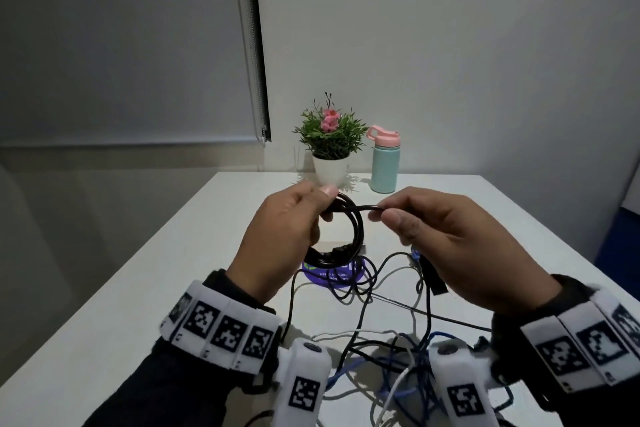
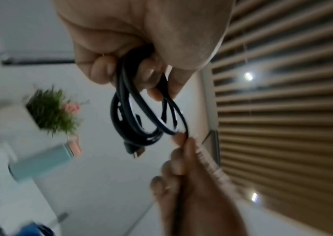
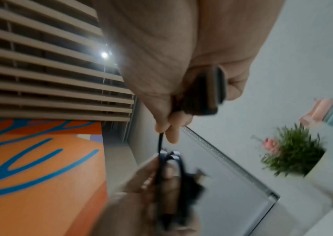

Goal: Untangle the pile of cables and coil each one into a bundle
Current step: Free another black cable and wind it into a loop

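1. On the left I see my left hand (image 1: 277, 239) raised above the worktop (image 1: 145, 288). Its fingers (image 2: 101, 68) are curled around a coiled black cable (image 1: 346, 232), and the thumb presses on the top of the coil.
2. The coil hangs from this hand as a ring of several loops. In the left wrist view a plug (image 2: 135, 150) of the cable shows at the low part of the ring.
3. One end of the black cable goes from the top of the coil to the right, and my right hand (image 1: 446, 243) pinches it between thumb and fingertips (image 3: 171, 132). In the right wrist view, which is blurred, a dark flat thing (image 3: 206, 94) also sits inside this hand; I cannot tell what it is.
4. Near me, under and between both hands, a pile of tangled cables (image 1: 398, 340) lies on the worktop: black, white and blue ones, crossing each other.
5. A purple round mat (image 1: 332, 276) lies on the worktop under the far part of the pile.
6. At the far edge stand a potted plant (image 1: 330, 149) and, just right of it, a mint bottle (image 1: 384, 163) with a pink lid.
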The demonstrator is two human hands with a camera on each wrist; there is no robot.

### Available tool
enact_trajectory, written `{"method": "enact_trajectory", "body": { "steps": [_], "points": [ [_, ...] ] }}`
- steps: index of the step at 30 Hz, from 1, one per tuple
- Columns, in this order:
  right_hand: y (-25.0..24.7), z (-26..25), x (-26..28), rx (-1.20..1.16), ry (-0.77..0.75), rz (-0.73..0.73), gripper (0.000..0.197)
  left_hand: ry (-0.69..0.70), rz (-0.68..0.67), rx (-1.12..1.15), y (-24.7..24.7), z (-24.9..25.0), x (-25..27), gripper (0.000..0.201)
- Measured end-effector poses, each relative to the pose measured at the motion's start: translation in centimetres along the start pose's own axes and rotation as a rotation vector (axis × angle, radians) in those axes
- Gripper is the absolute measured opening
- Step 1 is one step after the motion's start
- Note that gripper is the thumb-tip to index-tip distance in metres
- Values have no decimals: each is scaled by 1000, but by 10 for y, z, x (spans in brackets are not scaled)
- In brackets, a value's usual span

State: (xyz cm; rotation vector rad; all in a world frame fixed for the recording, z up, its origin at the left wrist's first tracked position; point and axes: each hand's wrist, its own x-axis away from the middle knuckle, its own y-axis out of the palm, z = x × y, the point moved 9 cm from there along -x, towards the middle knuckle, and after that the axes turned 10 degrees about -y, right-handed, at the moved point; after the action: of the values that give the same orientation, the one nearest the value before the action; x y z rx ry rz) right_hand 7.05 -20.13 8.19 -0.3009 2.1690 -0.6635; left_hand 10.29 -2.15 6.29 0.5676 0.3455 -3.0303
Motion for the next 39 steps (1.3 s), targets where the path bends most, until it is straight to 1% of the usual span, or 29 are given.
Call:
{"method": "enact_trajectory", "body": {
  "steps": [2, 4, 6, 7, 9, 10, 12, 13, 15, 16, 19, 23, 26, 27, 29, 30, 32, 34, 37, 39],
  "points": [
    [-11, 3, -1, 87, -22, 97, 23, -111, -167, 346, 14, -3, 2, 35],
    [-13, 6, -1, 125, -25, 149, 19, -188, -311, 589, 29, -3, 7, 34],
    [-9, 11, 0, 97, -7, 171, 17, -249, -427, 750, 41, -4, 13, 27],
    [-6, 14, 0, 60, 16, 175, 18, -265, -470, 794, 45, -4, 15, 23],
    [-5, 19, 2, -77, 78, 188, 23, -272, -514, 821, 51, -2, 17, 23],
    [-2, 22, 2, -205, 120, 194, 25, -263, -510, 833, 49, -2, 16, 24],
    [4, 24, 2, -457, 206, 179, 23, -217, -460, 833, 42, -1, 12, 26],
    [8, 22, 2, -497, 214, 144, 23, -182, -422, 796, 38, 0, 10, 27],
    [14, 17, 3, -467, 190, 93, 23, -114, -351, 648, 34, -1, 8, 32],
    [15, 17, 3, -466, 185, 109, 21, -79, -319, 556, 32, -1, 8, 33],
    [19, 22, 5, -524, 211, 155, 18, 56, -236, 290, 29, 6, 11, 27],
    [23, 26, 6, -504, 218, 145, 14, 249, -198, 89, 31, 23, 19, 21],
    [23, 28, 6, -332, 187, 155, 11, 278, -202, 27, 38, 24, 24, 20],
    [22, 27, 6, -308, 171, 177, 10, 273, -205, 32, 40, 24, 24, 20],
    [16, 24, 6, -335, 124, 273, 10, 267, -203, 51, 41, 24, 24, 20],
    [12, 23, 7, -377, 98, 326, 10, 271, -175, 32, 39, 24, 23, 18],
    [11, 21, 6, -482, 73, 364, 11, 307, -47, -82, 28, 25, 21, 15],
    [22, 21, 5, -630, 91, 326, 14, 342, 44, -152, 20, 26, 20, 17],
    [47, 26, 7, -879, 188, 272, 16, 369, 96, -182, 16, 28, 22, 19],
    [58, 27, 9, -916, 228, 228, 15, 388, 129, -212, 12, 30, 23, 18]
  ]
}}
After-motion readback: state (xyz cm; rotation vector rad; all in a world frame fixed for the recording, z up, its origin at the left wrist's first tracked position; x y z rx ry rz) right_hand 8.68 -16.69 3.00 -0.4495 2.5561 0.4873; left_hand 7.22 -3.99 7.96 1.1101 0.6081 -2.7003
